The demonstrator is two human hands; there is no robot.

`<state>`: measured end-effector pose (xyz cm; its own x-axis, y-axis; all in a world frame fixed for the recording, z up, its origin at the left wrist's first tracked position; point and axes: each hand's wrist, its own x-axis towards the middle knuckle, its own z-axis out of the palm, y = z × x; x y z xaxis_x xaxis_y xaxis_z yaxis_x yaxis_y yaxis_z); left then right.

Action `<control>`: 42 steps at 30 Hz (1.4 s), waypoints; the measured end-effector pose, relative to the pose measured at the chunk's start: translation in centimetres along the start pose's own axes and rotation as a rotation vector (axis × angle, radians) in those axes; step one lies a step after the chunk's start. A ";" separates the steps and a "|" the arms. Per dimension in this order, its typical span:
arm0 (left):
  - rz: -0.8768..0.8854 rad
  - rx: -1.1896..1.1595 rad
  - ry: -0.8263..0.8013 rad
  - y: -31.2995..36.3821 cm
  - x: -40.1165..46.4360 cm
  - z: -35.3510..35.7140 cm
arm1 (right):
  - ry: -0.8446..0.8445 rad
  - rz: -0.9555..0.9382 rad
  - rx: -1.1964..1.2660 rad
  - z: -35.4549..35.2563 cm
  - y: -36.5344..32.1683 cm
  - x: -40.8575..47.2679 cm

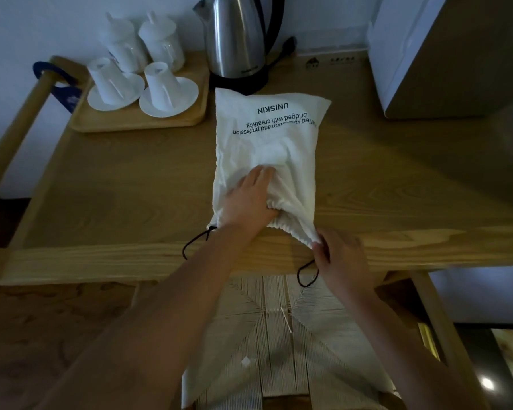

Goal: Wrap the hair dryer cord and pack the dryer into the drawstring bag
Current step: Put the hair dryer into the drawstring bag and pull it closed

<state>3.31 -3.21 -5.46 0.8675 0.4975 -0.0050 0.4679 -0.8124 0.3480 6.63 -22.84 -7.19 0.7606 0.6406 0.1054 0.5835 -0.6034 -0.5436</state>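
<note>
Right hand (342, 258) fingers pinch the black drawstring (307, 275) to cinch the white drawstring bag (267, 137) on the tabletop (131, 187); left hand (251, 199) presses flat, steadying it (dryer presumably inside, hidden).

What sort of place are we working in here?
Probably a hotel room: a steel electric kettle, wrapped upturned cups on a wooden tray, and a white drawstring bag.

A light wooden table (125, 184) carries a white drawstring bag (267, 134) near its front edge, a steel electric kettle (234, 39) on a black base behind it, and a wooden tray (190, 113) of white cups at back left.
</note>
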 end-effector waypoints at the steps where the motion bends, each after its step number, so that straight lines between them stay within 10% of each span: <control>1: -0.003 0.015 -0.023 0.4 0.0 -0.1 | -0.017 0.053 0.054 -0.2 0.0 0.1; 7: -0.280 0.136 0.044 -2.6 -6.6 -3.0 | -0.164 0.283 0.124 -2.0 -1.1 0.9; 13: -0.490 -0.371 0.046 -4.4 -10.3 -3.2 | -0.236 0.413 0.232 -2.8 -1.4 0.3; 29: -0.800 -0.727 0.171 -8.3 -17.4 -4.8 | 0.178 0.748 0.336 -6.3 3.6 -6.7; 33: -0.659 -0.186 -0.286 -7.0 -19.1 -4.5 | -0.096 0.562 0.004 -6.1 3.5 -9.3; 35: -0.582 0.037 -0.175 -5.3 -19.6 -4.8 | -0.123 0.406 -0.233 -5.5 3.1 -9.7; 42: -0.545 -0.535 -0.061 2.1 -15.3 -3.2 | -0.074 0.302 0.279 -3.6 -3.2 -5.6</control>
<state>-9.51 -11.60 -1.65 0.5525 0.7553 -0.3524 0.7002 -0.1914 0.6878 1.50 -26.18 -3.03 0.8574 0.4929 -0.1478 0.2298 -0.6237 -0.7471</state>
